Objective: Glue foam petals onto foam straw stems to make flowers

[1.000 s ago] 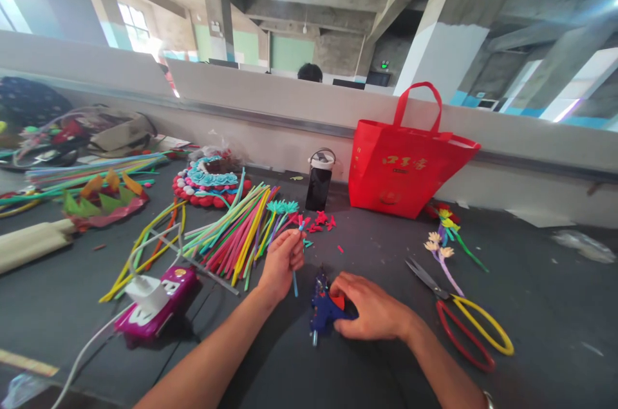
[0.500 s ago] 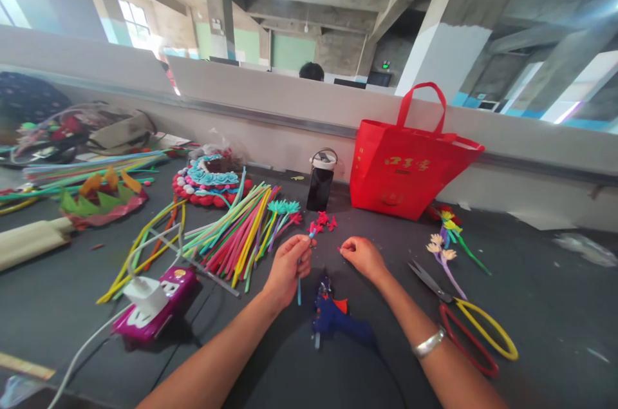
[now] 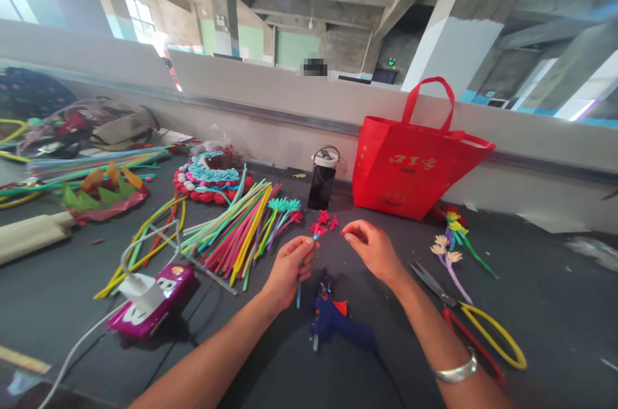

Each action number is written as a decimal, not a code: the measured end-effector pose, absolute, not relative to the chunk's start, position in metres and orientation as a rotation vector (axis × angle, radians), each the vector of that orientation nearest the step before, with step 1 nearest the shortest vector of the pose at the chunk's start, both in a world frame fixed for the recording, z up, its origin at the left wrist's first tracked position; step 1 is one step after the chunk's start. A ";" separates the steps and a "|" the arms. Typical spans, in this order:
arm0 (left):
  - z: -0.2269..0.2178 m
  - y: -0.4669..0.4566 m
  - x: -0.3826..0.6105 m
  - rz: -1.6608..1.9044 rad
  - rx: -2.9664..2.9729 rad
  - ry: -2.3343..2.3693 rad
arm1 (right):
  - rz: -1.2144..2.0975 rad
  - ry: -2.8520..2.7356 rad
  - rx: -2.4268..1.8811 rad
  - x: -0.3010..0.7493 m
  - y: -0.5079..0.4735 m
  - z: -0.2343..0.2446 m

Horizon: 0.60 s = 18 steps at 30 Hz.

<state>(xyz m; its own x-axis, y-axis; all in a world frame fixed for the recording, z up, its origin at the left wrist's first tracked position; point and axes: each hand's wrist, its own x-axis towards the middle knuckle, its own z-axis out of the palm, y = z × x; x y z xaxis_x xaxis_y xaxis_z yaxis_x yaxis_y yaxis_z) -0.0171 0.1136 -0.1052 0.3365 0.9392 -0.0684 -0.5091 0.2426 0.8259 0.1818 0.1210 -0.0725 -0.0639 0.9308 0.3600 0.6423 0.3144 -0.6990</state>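
My left hand [image 3: 291,267] pinches a light-blue pipe cleaner [image 3: 299,295], its stem hanging below the fist and its top end showing above the thumb. To the right, my right hand [image 3: 371,247] is closed in a pinch on a small red piece [image 3: 343,233], whose shape is too small to make out. Beyond the fingertips, several small red pieces [image 3: 333,222] lie on the black table. A dark blue glue gun [image 3: 338,320] with an orange trigger rests between my forearms.
Pipe cleaners [image 3: 236,228] of many colours lie left of my hands. Scissors [image 3: 454,301] and finished flowers [image 3: 449,254] are at the right. Behind stand a tumbler [image 3: 322,182] and a red bag [image 3: 415,167]. A purple power strip [image 3: 152,303] sits at the left, with a corded plug.
My right hand has risen slightly from the table, still pinching the small red piece. My left hand keeps its hold on the pipe cleaner, almost unmoved. The camera view has shifted a little.
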 end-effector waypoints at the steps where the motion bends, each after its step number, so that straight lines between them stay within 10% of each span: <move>1: -0.104 0.113 -0.017 1.088 0.804 0.649 | 0.464 -1.808 -1.376 0.176 0.115 -0.066; 18: -0.105 0.111 -0.017 1.053 0.850 0.669 | 0.199 -1.861 -1.301 0.143 0.093 -0.059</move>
